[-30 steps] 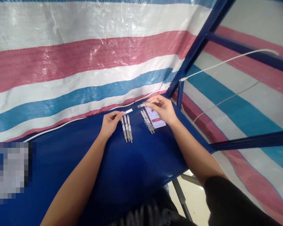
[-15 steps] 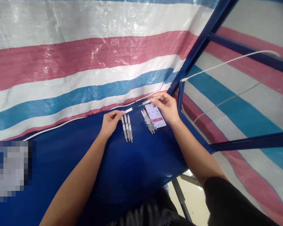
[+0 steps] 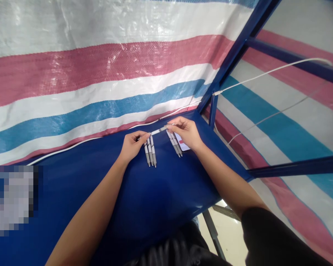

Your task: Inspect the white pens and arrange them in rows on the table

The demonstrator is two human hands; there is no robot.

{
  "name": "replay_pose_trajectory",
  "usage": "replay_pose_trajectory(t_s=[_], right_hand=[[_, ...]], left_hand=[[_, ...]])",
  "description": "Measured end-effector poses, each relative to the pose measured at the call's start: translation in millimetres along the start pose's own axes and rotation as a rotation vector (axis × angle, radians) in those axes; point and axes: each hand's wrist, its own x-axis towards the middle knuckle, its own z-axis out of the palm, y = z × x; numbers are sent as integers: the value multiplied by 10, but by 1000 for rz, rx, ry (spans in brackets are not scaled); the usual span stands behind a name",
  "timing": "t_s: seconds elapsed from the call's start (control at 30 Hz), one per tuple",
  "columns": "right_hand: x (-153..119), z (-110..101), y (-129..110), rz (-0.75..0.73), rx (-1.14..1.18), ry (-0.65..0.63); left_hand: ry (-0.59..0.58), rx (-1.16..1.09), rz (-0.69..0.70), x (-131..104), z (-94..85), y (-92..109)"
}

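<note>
A white pen (image 3: pixel 157 130) with a grey grip is held level between my two hands. My left hand (image 3: pixel 133 145) is closed on its left end, thumb against the fingers. The fingertips of my right hand (image 3: pixel 184 130) pinch the grey end. Below the held pen, three white-and-grey pens (image 3: pixel 150 151) lie side by side on the blue table (image 3: pixel 155 199), tips toward me. More pens of the same look (image 3: pixel 174 143) lie under and beside my right hand, next to a phone (image 3: pixel 184 146) that the hand largely covers.
Striped plastic sheeting (image 3: pixel 108 66) rises behind the table. A white cable (image 3: pixel 64 150) runs along the back edge. Blue metal frame bars (image 3: pixel 227 62) stand at the right, with another white cable (image 3: pixel 268 74) looping there. A pixelated patch covers something at the left.
My right hand has moved left and slightly down, bringing its part together with the white barrel in my left hand. The gap between the two parts has closed. More of the phone is covered.
</note>
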Motion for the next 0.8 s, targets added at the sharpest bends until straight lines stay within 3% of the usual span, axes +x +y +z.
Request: replay_pose_trajectory(t_s=[0.13, 0.3, 0.4, 0.5, 0.63, 0.8], right_hand=[[0, -34, -33, 13, -58, -41], [-46, -26, -71, -69, -378, -62], [-57, -47, -73, -36, -503, -93], [-42, -102, -83, 12, -486, -155], [-28, -148, -109, -37, -376, -242], [-33, -136, -126, 17, -524, -246]], left_hand=[[15, 12, -2, -8, 1, 11], [10, -21, -15, -20, -13, 43], [-10, -29, -28, -26, -11, 61], [20, -28, -25, -25, 0, 63], [67, -28, -26, -18, 7, 45], [32, -12, -22, -26, 1, 39]])
